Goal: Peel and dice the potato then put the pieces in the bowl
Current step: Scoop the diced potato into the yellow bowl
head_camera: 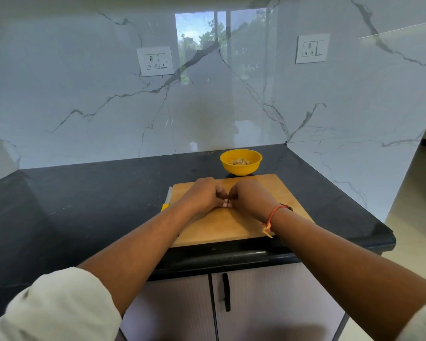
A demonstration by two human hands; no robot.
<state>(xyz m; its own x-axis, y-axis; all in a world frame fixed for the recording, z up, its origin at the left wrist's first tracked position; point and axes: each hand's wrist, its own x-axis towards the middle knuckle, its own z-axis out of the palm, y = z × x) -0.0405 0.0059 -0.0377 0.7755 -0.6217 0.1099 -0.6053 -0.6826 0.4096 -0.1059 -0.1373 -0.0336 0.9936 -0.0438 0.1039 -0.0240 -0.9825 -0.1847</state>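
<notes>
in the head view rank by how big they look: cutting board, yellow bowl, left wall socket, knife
1. cutting board
2. yellow bowl and left wall socket, about alike, so unranked
3. knife, partly hidden

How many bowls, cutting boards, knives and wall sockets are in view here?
Bowl: 1
Cutting board: 1
Knife: 1
Wall sockets: 2
Total: 5
</notes>
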